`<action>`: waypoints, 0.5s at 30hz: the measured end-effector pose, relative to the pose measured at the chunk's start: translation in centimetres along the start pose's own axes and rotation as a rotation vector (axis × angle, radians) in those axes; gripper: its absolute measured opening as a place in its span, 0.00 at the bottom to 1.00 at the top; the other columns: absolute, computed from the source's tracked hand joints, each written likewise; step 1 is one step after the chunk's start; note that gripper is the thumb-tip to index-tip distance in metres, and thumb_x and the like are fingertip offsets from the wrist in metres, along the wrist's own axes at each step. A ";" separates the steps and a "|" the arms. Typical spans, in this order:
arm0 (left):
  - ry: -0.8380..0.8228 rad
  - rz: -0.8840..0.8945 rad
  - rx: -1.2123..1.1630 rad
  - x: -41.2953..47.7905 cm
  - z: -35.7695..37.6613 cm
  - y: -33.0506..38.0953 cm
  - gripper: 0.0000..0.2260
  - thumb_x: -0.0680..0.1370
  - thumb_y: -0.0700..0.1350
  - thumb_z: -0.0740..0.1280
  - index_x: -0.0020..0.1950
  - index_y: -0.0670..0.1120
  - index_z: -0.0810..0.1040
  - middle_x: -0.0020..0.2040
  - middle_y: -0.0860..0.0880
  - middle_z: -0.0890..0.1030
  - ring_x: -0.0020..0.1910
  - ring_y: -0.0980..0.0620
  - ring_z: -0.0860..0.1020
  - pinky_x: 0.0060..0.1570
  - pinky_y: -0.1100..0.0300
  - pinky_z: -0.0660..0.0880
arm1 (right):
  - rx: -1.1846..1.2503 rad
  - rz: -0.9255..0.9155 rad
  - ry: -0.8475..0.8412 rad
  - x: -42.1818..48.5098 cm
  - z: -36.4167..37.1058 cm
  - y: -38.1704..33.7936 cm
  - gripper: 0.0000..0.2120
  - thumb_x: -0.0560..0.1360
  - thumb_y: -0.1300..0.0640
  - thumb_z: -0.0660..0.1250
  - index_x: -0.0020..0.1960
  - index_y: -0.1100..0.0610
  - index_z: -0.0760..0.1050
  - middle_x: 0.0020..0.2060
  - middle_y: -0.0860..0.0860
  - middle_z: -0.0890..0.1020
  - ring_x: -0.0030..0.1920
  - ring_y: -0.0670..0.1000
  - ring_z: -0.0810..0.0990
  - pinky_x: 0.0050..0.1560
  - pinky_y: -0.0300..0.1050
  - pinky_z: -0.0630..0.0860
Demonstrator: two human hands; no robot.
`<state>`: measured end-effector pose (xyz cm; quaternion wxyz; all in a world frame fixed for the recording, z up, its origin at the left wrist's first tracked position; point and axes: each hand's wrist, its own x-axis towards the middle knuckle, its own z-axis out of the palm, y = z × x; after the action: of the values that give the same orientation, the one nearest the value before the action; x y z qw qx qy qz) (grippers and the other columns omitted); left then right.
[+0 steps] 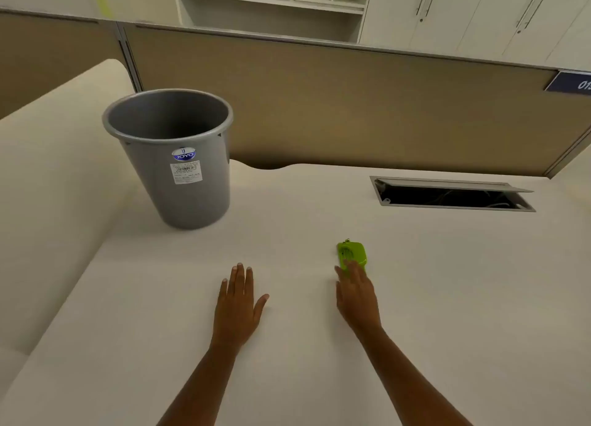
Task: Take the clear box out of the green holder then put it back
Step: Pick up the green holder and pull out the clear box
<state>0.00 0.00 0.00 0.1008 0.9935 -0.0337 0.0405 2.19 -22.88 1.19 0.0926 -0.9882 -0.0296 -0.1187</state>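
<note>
A wide cream desk [319, 345] fills most of the view, and it is backed by a tan partition [351, 106] with a grey top rail. Beyond the partition, white cupboards [479, 13] and open shelves [271, 7] are seen. A blue number plate [572, 82] is fixed at the partition's right end, cut off by the frame edge.

A grey bin [174, 157] is stood upright on the left rear part of the desk, its mouth open and a white label with a blue logo stuck on its side. Its inside appears empty as far as can be seen. To the right rear, a cable hatch [451, 194] is set into the desk, with its thin lid raised and dark wiring glimpsed below.

The left hand [238, 301] is laid flat on the desk, palm down, with the fingers spread and nothing held. The right hand [356, 294] is stretched forward, and its fingertips are laid over the near end of the green holder [353, 254]; the fingers are extended rather than curled, and no clamped grip is seen. The holder is lain on the desk, right of centre, well apart from the bin and nearer than the hatch. Something pale is made out through its top face, but whether that is the clear box cannot be told.
</note>
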 end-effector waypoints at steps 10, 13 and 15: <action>0.041 0.083 -0.104 -0.6 -1.7 1.1 0.31 0.81 0.53 0.39 0.58 0.38 0.78 0.52 0.39 0.84 0.53 0.43 0.83 0.45 0.53 0.80 | 0.621 0.740 -0.161 3.9 -2.5 1.8 0.12 0.78 0.56 0.58 0.42 0.63 0.73 0.51 0.65 0.78 0.53 0.61 0.75 0.50 0.47 0.67; 0.016 0.058 -0.099 -0.6 -2.1 1.4 0.33 0.81 0.54 0.39 0.56 0.38 0.80 0.51 0.41 0.85 0.51 0.44 0.83 0.43 0.56 0.81 | 0.708 0.827 -0.176 4.6 -2.6 2.0 0.18 0.78 0.57 0.59 0.30 0.60 0.69 0.40 0.60 0.74 0.43 0.55 0.71 0.44 0.45 0.65; 0.020 0.054 -0.097 -0.6 -2.3 1.4 0.33 0.81 0.54 0.39 0.56 0.38 0.81 0.50 0.42 0.85 0.51 0.45 0.83 0.43 0.57 0.81 | 0.771 0.891 -0.186 4.8 -2.9 1.9 0.14 0.77 0.59 0.61 0.43 0.68 0.79 0.41 0.59 0.74 0.44 0.55 0.71 0.46 0.48 0.68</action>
<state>-0.90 -0.90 2.49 0.1480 0.9857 -0.0615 0.0514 6.30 -25.13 4.78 0.4824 -0.8069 0.3387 0.0379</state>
